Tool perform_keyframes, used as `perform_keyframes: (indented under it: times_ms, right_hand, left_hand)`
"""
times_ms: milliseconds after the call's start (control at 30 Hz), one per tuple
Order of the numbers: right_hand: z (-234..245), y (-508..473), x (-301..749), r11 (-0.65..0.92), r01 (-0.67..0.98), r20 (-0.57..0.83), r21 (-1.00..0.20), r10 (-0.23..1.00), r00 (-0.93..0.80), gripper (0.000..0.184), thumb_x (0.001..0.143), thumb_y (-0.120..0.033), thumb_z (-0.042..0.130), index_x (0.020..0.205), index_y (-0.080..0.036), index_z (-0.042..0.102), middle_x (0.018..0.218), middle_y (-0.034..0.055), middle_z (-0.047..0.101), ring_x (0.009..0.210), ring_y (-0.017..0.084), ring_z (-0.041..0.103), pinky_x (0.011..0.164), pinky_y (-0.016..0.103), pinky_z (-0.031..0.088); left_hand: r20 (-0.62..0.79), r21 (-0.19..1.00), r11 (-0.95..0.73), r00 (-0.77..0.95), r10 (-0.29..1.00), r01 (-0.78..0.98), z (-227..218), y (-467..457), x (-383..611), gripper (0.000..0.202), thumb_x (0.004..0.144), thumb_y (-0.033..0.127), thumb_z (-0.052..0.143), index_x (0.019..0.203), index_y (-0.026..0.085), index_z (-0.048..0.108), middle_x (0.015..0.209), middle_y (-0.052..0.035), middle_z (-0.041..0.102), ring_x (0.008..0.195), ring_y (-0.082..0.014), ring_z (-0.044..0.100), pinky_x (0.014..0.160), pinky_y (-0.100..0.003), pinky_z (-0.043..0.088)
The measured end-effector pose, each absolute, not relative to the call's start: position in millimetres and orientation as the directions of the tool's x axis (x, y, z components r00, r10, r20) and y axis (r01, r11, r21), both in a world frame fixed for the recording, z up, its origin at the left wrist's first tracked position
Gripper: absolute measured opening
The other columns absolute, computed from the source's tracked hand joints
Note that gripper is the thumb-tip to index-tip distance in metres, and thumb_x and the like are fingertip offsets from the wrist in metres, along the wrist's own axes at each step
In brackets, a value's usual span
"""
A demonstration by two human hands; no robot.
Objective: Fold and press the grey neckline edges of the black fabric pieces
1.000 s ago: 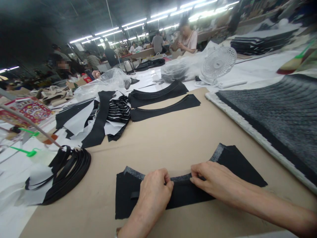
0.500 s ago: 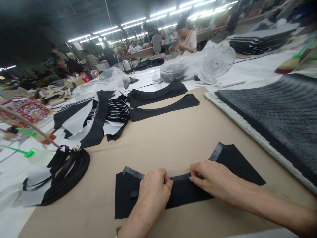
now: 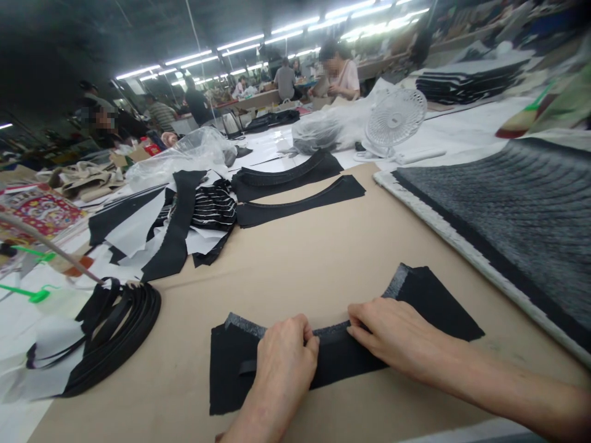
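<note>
A curved black fabric piece lies in front of me on brown paper, a grey speckled strip running along its concave upper edge. My left hand is closed in a pinch on that edge, left of the middle. A short distance to the right, my right hand pinches the same edge between thumb and fingers. The fingertips of both hands are partly hidden. Near my left wrist a small black tab shows on the fabric.
Two similar curved black pieces lie farther back. At left are a coil of black strips and black and white cut pieces. A board with overlapping grey-black pieces lies right. A white fan stands behind; people sit farther off.
The view has shifted slightly, so the whole scene sits a little farther left. Both hands keep their pinch on the fabric edge, with hardly any movement along it.
</note>
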State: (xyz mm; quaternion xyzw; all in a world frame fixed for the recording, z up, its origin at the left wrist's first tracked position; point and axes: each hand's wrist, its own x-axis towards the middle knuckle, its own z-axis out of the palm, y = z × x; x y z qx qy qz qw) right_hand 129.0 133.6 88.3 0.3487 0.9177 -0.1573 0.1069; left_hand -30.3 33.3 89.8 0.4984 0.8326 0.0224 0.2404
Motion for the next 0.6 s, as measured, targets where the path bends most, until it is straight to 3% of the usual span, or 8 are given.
perform_keyframes:
  times_ms: [167,400,600]
  right_hand:
    - [84.7,129.6,128.0,0.743,0.658,-0.242,-0.122,0.621,-0.746,0.017,0.088,-0.024,0.049,0.082,-0.018,0.063,0.068,0.0093,0.066,0.066,0.027,0.067,0.052,0.029,0.032]
    - [93.2,130.7,127.4,0.689,0.708,-0.306,-0.155,0.648,-0.698,0.016,0.089,-0.029,0.055,0.084,-0.017,0.064,0.071,0.0088,0.066,0.072,0.024,0.067,0.061,0.027,0.042]
    - [95.4,134.5,129.4,0.685,0.708,-0.316,-0.170,0.643,-0.698,0.018,0.089,-0.030,0.056,0.083,-0.017,0.066,0.071,0.0086,0.065,0.072,0.023,0.066,0.063,0.028,0.042]
  left_hand:
    - [-0.378,0.268,0.498,-0.386,0.842,0.824,91.0,32.4,-28.8,0.011,0.083,0.029,0.053,0.078,0.024,0.061,0.079,-0.0008,0.071,0.080,-0.0220,0.066,0.060,-0.028,0.029]
    - [-0.385,0.267,0.502,-0.386,0.838,0.823,91.1,31.6,-27.1,0.008,0.085,0.028,0.055,0.080,0.023,0.059,0.079,-0.0004,0.070,0.081,-0.0214,0.066,0.061,-0.028,0.030]
    - [-0.399,0.254,0.533,-0.415,0.818,0.807,97.3,31.5,-25.4,0.010,0.086,0.028,0.057,0.093,0.023,0.052,0.081,0.0007,0.068,0.079,-0.0205,0.064,0.060,-0.027,0.029]
